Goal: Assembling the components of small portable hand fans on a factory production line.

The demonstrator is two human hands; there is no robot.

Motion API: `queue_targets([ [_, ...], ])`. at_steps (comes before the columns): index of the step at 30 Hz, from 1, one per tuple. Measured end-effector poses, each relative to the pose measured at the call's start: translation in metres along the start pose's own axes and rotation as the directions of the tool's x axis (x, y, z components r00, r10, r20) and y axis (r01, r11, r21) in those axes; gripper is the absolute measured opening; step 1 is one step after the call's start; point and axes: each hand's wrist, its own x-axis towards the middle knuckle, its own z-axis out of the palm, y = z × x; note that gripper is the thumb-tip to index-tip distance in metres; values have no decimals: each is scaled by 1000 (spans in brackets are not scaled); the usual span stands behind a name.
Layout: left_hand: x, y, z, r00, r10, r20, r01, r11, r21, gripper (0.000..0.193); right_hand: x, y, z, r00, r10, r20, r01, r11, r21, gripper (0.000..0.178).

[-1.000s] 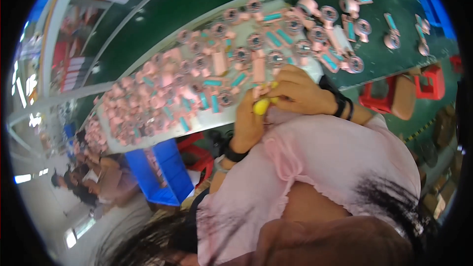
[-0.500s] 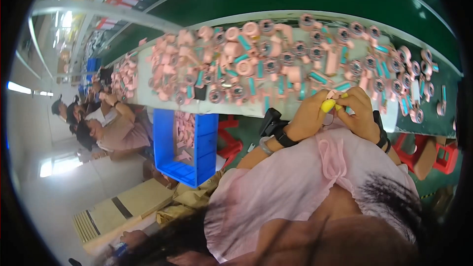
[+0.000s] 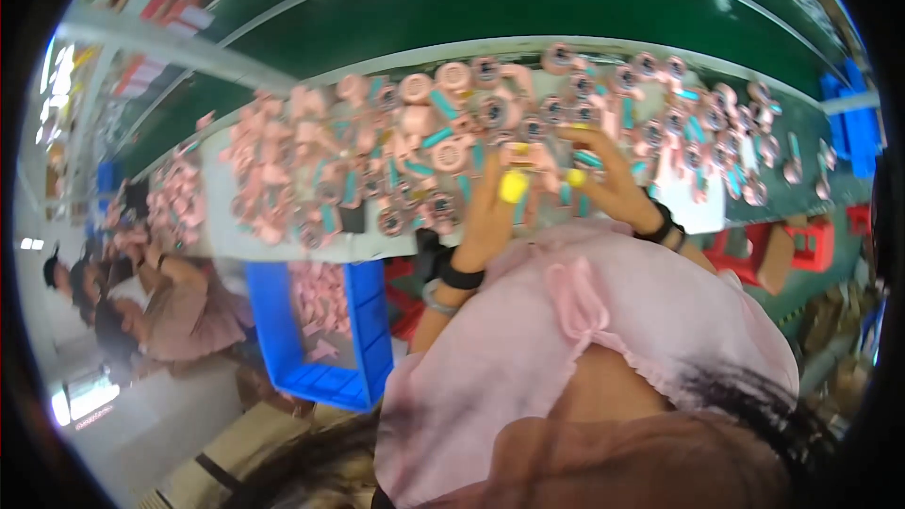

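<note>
A heap of small pink round housings and teal strips point(image 3: 415, 160) covers the white table point(image 3: 283, 250) in front of me. My left hand point(image 3: 498, 203) has a yellow finger cot and a black wristband, and it grips a pink part point(image 3: 533, 156) at the heap's near edge. My right hand point(image 3: 611, 179), also with a yellow cot and a black wristband, curls over the same pink part from the right, fingers reaching into the heap. A pink cap and dark hair fill the lower view and hide my forearms.
A green conveyor belt point(image 3: 566, 0) runs behind the table. A blue crate point(image 3: 273, 339) holding pink parts sits below the table's left end. Other people in pink point(image 3: 174, 306) work at the left. A red stool point(image 3: 811, 245) and blue bins point(image 3: 853, 127) stand at the right.
Both hands have moved from close to my chest up and forward onto the heap. The view has swung, bringing the pile and the blue crate more central.
</note>
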Motion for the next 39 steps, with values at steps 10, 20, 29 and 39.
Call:
queue_targets([
  [10, 4, -12, 35, 936, -336, 106, 351, 864, -361, 32, 5, 48, -27, 931, 91, 353, -293, 762, 577, 79],
  [20, 25, -14, 65, 932, -360, 47, 360, 933, 10, 27, -13, 67, -67, 969, 180, 170, -248, 717, 652, 72],
  [29, 21, -2, 68, 956, -289, 48, 276, 943, 185, 23, -21, 49, -73, 982, 173, 75, -185, 813, 552, 71],
  [39, 13, 0, 52, 864, -485, 139, 504, 842, -195, 25, -33, 24, -77, 924, 106, 368, -351, 619, 703, 100],
])
